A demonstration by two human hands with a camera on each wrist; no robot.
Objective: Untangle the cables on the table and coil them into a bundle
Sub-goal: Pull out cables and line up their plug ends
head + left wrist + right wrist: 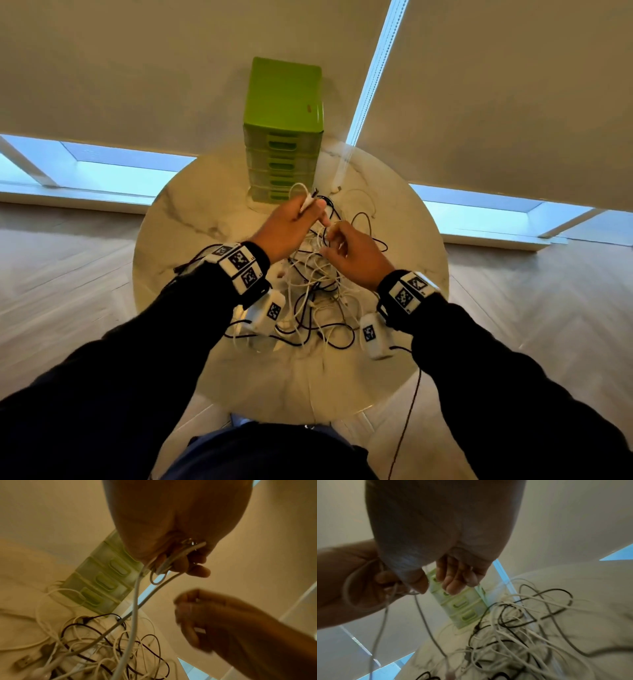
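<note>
A tangle of white and black cables (pixel 315 291) lies in the middle of the round marble table (pixel 191 219). Raised above its far side, my left hand (pixel 310 209) grips one white cable (pixel 297 187), which loops over the fist. In the left wrist view that hand (pixel 188 563) holds the white cable (pixel 135 601), and two strands hang down into the pile (pixel 102 649). My right hand (pixel 329 240) hovers just right of the left with loosely curled fingers. In the right wrist view its thumb and fingers (pixel 453 580) stand apart with nothing between them, above the tangle (pixel 513 635).
A green drawer unit (pixel 282 137) stands at the table's far edge, directly behind my hands. A USB plug (pixel 24 661) lies at the pile's left side. A dark cable (pixel 407 421) hangs off the table's near right edge. Wood floor surrounds the table.
</note>
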